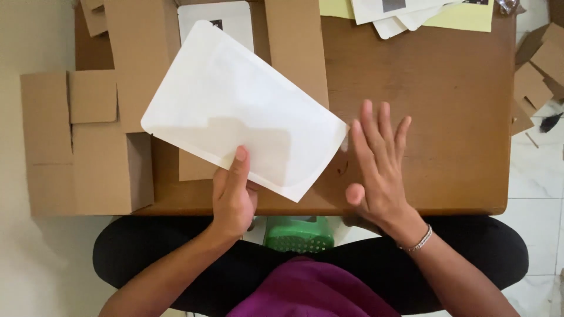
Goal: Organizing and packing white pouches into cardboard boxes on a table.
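- Head view, looking straight down: a seated person works at a brown wooden worktop (446,117), legs in dark trousers tucked under its near edge.
- The left hand (234,196) pinches the near edge of a flat white rectangular pouch with rounded corners (241,105), thumb on top and fingers hidden beneath. The pouch is tilted diagonally and lifted just above the worktop, so its broad face is turned up toward the camera, likely for easy viewing.
- The right hand (379,161) is fully open and empty, fingers spread and pointing away from the body. It hovers or rests just beside the right corner of the pouch; whether it touches the wood cannot be told.
- A silver bracelet (420,239) circles the right wrist.
- Flattened brown cardboard box blanks (82,141) lie to the left, overhanging the worktop edge, with more cardboard panels partly hidden under the pouch.
- A second white pouch with a small dark label (232,20) lies further back, partly covered.
- Pale yellow and white paper sheets (423,14) sit at the far edge.
- A green perforated plastic object (298,235) shows below the worktop, between the knees.
- More cardboard pieces (537,70) lie on the white tiled floor at right.
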